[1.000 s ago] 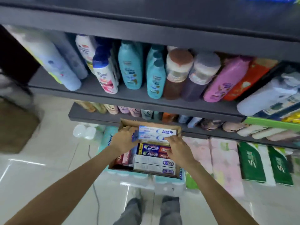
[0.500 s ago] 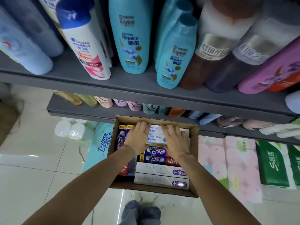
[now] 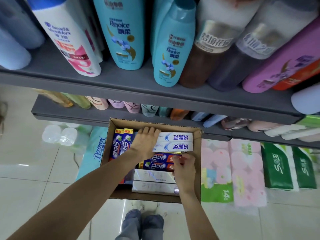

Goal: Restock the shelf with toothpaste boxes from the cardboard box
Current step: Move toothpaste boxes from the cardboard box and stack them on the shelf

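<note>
Down in the cardboard box [image 3: 197,163], still full of toothpaste boxes [image 3: 174,142], our left hand [image 3: 144,144] lies flat on them, our right hand [image 3: 184,168] pinches a blue one [image 3: 155,164], none shelved yet.

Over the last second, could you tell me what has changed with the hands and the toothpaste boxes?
The right hand left the white toothpaste boxes and moved back to the right end of the dark blue boxes, fingers curling onto it. The left hand stayed on the left end of the white boxes. The cardboard box and the two upright blue boxes on its left are unchanged.
</note>
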`<state>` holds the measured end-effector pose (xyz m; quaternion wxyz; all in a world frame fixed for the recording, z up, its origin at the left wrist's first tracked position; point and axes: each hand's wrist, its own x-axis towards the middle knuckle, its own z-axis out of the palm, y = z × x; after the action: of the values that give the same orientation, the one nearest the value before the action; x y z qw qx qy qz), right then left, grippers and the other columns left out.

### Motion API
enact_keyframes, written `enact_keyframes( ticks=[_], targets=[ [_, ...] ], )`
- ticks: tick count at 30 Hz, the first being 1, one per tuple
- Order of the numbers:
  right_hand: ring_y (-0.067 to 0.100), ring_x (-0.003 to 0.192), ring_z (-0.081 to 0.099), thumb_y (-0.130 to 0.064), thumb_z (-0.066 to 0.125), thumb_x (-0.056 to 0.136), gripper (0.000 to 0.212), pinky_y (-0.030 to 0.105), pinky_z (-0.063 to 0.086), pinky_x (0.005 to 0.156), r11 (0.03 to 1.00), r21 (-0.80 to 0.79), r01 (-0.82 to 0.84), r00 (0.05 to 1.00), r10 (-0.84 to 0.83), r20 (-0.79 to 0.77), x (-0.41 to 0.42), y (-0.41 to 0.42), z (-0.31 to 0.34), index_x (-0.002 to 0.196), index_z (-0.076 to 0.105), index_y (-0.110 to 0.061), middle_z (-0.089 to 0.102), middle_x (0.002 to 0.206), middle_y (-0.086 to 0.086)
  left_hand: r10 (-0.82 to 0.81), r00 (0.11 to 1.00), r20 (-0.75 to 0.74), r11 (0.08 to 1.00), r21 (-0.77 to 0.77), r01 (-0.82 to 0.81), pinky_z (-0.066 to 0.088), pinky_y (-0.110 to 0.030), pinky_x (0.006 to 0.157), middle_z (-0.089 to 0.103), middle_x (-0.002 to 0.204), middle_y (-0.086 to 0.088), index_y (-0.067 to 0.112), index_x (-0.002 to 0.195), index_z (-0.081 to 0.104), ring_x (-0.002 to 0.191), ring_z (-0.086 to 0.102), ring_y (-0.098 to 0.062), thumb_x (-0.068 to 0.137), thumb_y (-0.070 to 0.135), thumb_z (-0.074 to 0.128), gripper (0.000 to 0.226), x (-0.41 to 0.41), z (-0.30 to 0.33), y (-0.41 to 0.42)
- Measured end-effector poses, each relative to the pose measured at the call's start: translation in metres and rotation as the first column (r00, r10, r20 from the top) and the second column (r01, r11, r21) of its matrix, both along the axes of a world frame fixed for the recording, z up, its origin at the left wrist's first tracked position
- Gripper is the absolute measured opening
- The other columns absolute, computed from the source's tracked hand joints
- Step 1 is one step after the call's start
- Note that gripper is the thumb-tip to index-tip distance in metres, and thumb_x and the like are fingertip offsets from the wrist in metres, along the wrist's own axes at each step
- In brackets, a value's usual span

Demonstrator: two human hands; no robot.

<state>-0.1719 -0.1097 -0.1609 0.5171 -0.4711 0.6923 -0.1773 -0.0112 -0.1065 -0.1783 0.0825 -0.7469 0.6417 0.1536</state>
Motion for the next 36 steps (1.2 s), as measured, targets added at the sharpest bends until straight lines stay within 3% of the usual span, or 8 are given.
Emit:
enact_keyframes(
  ticks=[5,10,14,20,24,27,31,36],
  targets=[
    [0.03,0.117,0.053,-0.025,0.063,0.089,0.058,0.041,0.051,0.079,0.86,0.489,0.148,0.879,-0.341,0.334,0.011,0.012,0.032,0.134,0.028,-0.026,0.051,0.126,0.007,0.065,0.995,-0.082,0.998,-0.005,-0.065,0.04,-0.041,0.097,0.045,0.125,-0.01,0.012,0.131,0.033,0.113,0.049,-0.029,0.072,0.055,0.064,0.079,-0.009,0.042,0.033],
    [0.025,0.112,0.058,-0.025,0.075,0.078,0.08,0.041,0.054,0.069,0.897,0.389,0.209,0.839,-0.369,0.4,0.022,0.029,0.067,0.136,0.02,-0.031,0.055,0.127,0.001,0.261,0.934,-0.245,0.963,-0.007,-0.271,0.049,-0.036,0.073,0.043,0.121,-0.005,0.017,0.128,0.032,0.104,0.056,-0.024,0.07,0.052,0.069,0.077,-0.029,0.105,0.076],
    [0.024,0.116,0.056,-0.017,0.086,0.054,0.112,0.059,0.048,0.092,0.916,0.223,0.333,0.796,-0.4,0.454,0.027,0.035,0.1,0.139,0.015,-0.028,0.053,0.13,0.002,0.316,0.872,-0.373,0.937,-0.021,-0.348,0.04,-0.026,0.066,0.044,0.115,-0.001,0.018,0.123,0.031,0.101,0.055,-0.019,0.07,0.051,0.07,0.074,-0.053,0.143,0.096],
    [0.002,0.098,0.062,0.014,0.067,0.075,0.068,0.022,0.054,0.077,0.99,-0.022,0.14,0.817,-0.103,0.567,-0.005,0.039,0.163,0.123,0.039,-0.026,0.058,0.121,-0.002,0.378,0.409,-0.831,0.889,0.201,-0.412,0.051,-0.029,0.083,0.059,0.11,0.012,0.028,0.109,0.042,0.099,0.061,-0.011,0.076,0.039,0.073,0.046,-0.05,0.205,0.112],
    [0.016,0.107,0.06,0.0,0.073,0.064,0.071,0.036,0.051,0.09,0.998,-0.028,-0.053,0.77,0.059,0.635,-0.024,0.033,0.205,0.119,0.037,-0.026,0.059,0.122,0.002,0.332,0.119,-0.936,0.822,0.225,-0.524,0.045,-0.01,0.072,0.059,0.105,0.008,0.019,0.108,0.046,0.091,0.059,0.0,0.083,0.02,0.068,0.033,-0.055,0.249,0.108],
    [0.021,0.092,0.063,-0.001,0.069,0.074,0.054,0.039,0.052,0.083,0.994,0.072,-0.082,0.739,0.012,0.673,-0.034,0.027,0.231,0.117,0.04,-0.017,0.063,0.11,0.007,0.282,0.028,-0.959,0.782,0.213,-0.585,0.049,-0.022,0.082,0.059,0.119,0.001,0.026,0.127,0.043,0.105,0.059,-0.008,0.073,0.026,0.079,0.066,-0.058,0.27,0.103],
    [0.02,0.08,0.063,-0.01,0.056,0.088,0.022,0.032,0.051,0.069,0.977,0.186,-0.108,0.683,-0.063,0.728,-0.056,0.005,0.255,0.108,0.054,-0.017,0.065,0.1,0.007,0.228,-0.135,-0.964,0.693,0.258,-0.674,0.052,-0.042,0.086,0.063,0.113,-0.004,0.042,0.119,0.048,0.101,0.063,-0.025,0.064,0.028,0.075,0.063,-0.052,0.289,0.107],
    [0.018,0.078,0.066,-0.022,0.054,0.093,0.012,0.03,0.05,0.067,0.968,-0.054,-0.244,0.78,0.229,0.583,-0.074,-0.012,0.278,0.105,0.054,-0.019,0.068,0.097,0.006,0.164,-0.155,-0.974,0.629,0.224,-0.745,0.048,-0.036,0.075,0.059,0.109,-0.004,0.031,0.126,0.04,0.089,0.06,-0.022,0.058,0.022,0.059,0.071,-0.049,0.313,0.114]
  ],
)
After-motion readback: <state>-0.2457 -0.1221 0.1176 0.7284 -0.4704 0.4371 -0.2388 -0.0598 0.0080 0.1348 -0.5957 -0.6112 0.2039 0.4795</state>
